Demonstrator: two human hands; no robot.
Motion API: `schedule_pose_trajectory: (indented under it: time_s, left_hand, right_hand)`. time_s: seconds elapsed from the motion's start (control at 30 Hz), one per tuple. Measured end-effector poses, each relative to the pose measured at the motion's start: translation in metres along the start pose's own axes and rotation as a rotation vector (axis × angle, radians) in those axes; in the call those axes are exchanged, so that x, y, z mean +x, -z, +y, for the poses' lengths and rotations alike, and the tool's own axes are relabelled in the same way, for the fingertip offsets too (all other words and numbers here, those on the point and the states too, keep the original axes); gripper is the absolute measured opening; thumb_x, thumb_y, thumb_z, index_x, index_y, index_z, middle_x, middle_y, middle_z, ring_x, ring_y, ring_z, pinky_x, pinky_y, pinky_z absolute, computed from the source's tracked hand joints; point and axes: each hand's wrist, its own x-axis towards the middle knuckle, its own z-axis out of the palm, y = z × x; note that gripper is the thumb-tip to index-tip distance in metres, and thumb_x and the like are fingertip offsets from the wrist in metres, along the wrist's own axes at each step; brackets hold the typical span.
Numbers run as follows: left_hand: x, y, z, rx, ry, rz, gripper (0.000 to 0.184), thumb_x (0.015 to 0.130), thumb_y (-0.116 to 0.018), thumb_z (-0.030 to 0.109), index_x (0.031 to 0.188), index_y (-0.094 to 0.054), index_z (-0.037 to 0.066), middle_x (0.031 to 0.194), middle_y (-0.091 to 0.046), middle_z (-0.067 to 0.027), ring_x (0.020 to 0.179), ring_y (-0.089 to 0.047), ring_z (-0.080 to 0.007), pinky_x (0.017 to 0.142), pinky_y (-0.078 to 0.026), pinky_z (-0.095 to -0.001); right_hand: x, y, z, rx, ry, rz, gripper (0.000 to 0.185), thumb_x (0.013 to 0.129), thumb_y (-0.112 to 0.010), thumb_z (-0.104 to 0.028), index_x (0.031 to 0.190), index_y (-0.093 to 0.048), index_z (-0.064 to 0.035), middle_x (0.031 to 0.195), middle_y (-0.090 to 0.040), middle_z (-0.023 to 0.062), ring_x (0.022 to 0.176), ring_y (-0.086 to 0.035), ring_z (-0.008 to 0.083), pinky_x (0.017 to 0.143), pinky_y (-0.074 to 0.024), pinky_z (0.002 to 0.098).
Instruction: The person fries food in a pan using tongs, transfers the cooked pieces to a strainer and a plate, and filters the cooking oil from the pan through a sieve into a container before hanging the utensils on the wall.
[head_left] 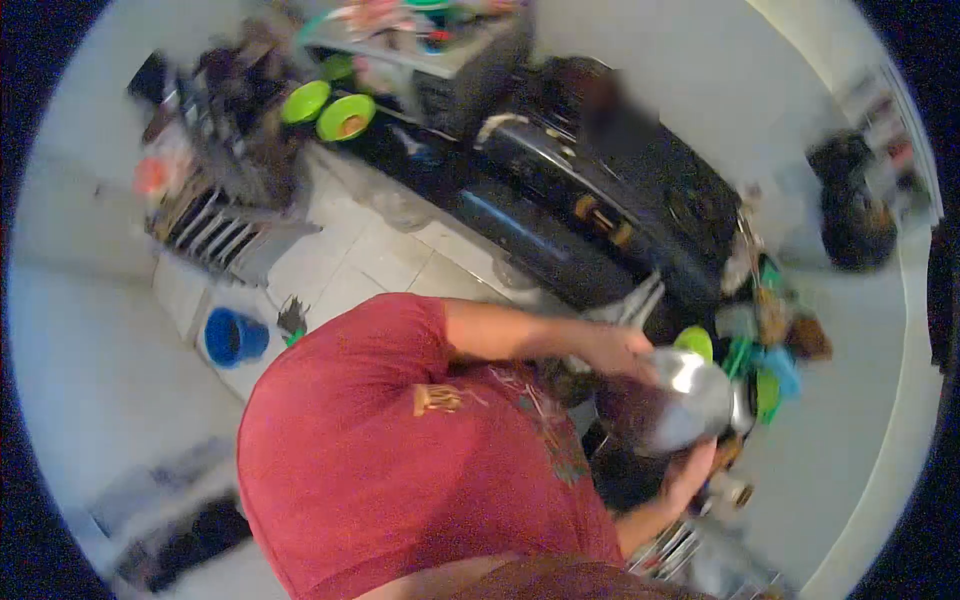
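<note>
The metal bowl [698, 402], possibly a pot, is held up in front of the torso, tilted, beside a cluttered group of green and blue ware [770, 372]. The left hand [622, 357] is curled part-way against its upper edge; the right hand [690, 474] supports the lower edge, spread wider. Finger detail is blurred, and contents cannot be determined. Judged handling: stiff, moderately light if unfilled, not fragile, smooth enough to slip when wet; opposite points on the rim offer the soundest hold. Finish: bright, reflective wall, round outline, one darker side. Surroundings: glossy black stove [600, 205], lime-green bowl [346, 118], apparently plastic, blue bucket [228, 338], and pale, square-jointed floor tiles [395, 255].
</note>
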Motion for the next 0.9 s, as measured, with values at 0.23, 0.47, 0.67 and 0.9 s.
schedule_pose_trajectory:
  time_s: [0.23, 0.47, 0.67, 0.9]
  left_hand:
    - [-0.027, 0.016, 0.001, 0.006, 0.033, 0.145, 0.043, 0.083, -0.065, 0.011, 0.124, -0.054, 0.007, 0.105, -0.063, -0.0042, 0.091, -0.059, -0.0134, 0.079, -0.050, -0.0293]
    - [0.013, 0.046, -0.024, -0.162, 0.091, 0.346, 0.015, 0.091, -0.057, 0.014, 0.099, -0.063, 0.003, 0.091, -0.065, -0.0050, 0.079, -0.060, -0.0115, 0.075, -0.048, -0.0259]
    - [0.120, 0.064, 0.000, -0.125, -0.040, 0.425, 0.018, 0.091, -0.059, 0.018, 0.099, -0.062, 0.003, 0.088, -0.064, -0.0060, 0.076, -0.060, -0.0127, 0.072, -0.051, -0.0253]
    - [0.197, 0.037, 0.002, -0.306, -0.145, 0.304, 0.021, 0.094, -0.055, 0.018, 0.103, -0.056, -0.001, 0.091, -0.060, -0.0106, 0.083, -0.058, -0.0189, 0.082, -0.049, -0.0334]
  right_hand:
    - [-0.085, -0.037, -0.002, -0.249, 0.105, 0.139, 0.021, 0.076, -0.069, -0.021, 0.076, -0.060, -0.0023, 0.071, -0.057, -0.0033, 0.066, -0.049, 0.0075, 0.061, -0.0412, 0.0249]
    - [-0.111, -0.015, 0.067, -0.306, 0.311, 0.580, 0.022, 0.082, -0.059, -0.001, 0.103, -0.065, 0.0018, 0.094, -0.065, 0.0079, 0.084, -0.060, 0.0155, 0.077, -0.0456, 0.0276]
    - [-0.064, 0.033, 0.190, -0.968, 0.436, 0.740, 0.038, 0.071, -0.054, 0.004, 0.102, -0.068, -0.0144, 0.095, -0.064, 0.0103, 0.085, -0.060, 0.0309, 0.078, -0.0485, 0.0391]
    - [-0.027, 0.071, 0.249, -1.163, 0.265, 0.722, 0.032, 0.075, -0.056, -0.005, 0.102, -0.067, -0.0176, 0.092, -0.061, 0.0061, 0.091, -0.057, 0.0274, 0.079, -0.0456, 0.0393]
